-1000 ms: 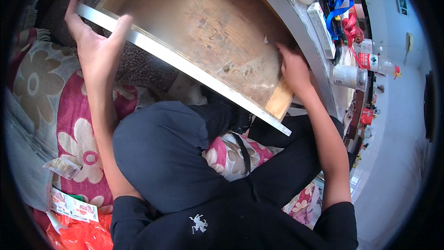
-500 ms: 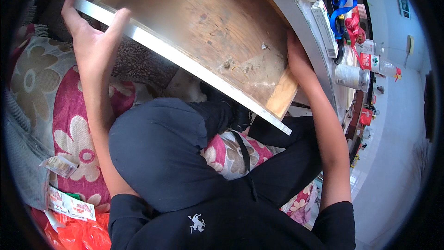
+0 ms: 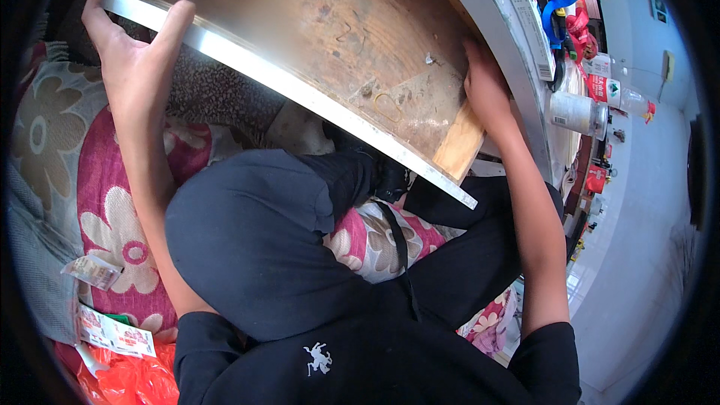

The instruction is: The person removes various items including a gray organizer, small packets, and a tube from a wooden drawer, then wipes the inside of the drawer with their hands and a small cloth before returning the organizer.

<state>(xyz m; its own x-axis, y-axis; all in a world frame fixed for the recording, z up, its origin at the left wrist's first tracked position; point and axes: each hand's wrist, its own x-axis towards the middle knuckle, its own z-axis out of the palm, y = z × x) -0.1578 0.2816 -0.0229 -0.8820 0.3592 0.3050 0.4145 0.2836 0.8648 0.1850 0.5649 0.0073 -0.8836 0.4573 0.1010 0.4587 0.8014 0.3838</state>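
A wooden drawer with a white front edge lies tilted above my lap, bare wood inside. My left hand holds the left end of its front, the thumb hooked over the white edge and the fingers spread along the outer side. At the right side wall, my right hand grips the drawer, with some fingers inside and the rest hidden behind the wood. Loose scraps and a thin rubber-band-like loop lie on the drawer's dusty bottom.
The desk edge runs close past the drawer's right side. On the desk are a white box, a blue lanyard, a jar and a bottle. A floral cover and a red plastic bag lie at left.
The drawer's left end and my left hand have shifted slightly left and up. My right hand has moved a little, with more of its back showing at the side wall.
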